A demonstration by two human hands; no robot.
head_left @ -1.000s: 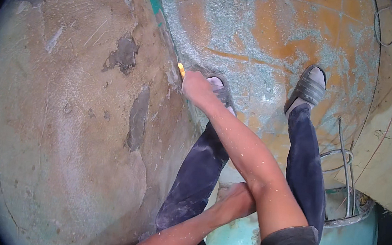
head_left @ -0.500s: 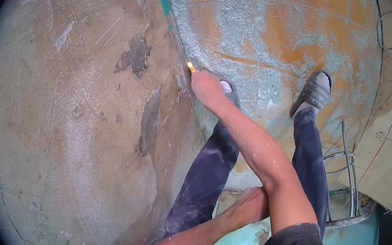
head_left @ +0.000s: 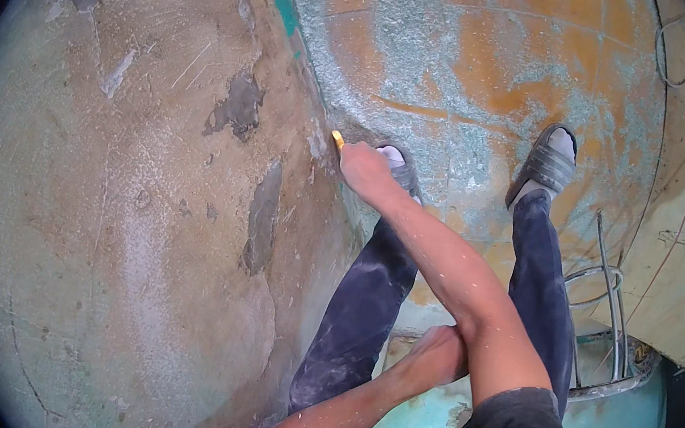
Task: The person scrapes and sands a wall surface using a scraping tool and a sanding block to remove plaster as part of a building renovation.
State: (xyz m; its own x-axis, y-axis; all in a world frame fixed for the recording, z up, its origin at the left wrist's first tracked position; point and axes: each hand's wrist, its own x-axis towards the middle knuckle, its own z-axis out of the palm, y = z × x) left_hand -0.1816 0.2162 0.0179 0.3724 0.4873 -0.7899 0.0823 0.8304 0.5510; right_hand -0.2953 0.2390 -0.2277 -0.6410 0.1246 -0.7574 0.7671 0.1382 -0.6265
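My right hand (head_left: 367, 174) is closed round a tool with a yellow handle (head_left: 338, 140). Only the handle's end sticks out past the fist, so its kind is hidden. The fist is at the foot of the worn wall (head_left: 155, 140), beside my left foot. My right forearm reaches across from the lower right. Tucked against the underside of the right elbow is my left hand (head_left: 434, 355), its fingers hidden behind that arm. Grey bare patches (head_left: 262, 217) show on the wall where the paint has come off.
Pale blue-green flakes and dust cover the orange floor (head_left: 497, 70). My feet stand apart in grey slide sandals (head_left: 546, 166). At the right, a metal-framed stool or chair (head_left: 617, 308) stands close to my right leg. A looped cable (head_left: 676, 58) lies at the far right.
My right hand, with the yellow-handled tool, has moved slightly nearer to me and right along the wall's foot. My left hand stays at the right elbow.
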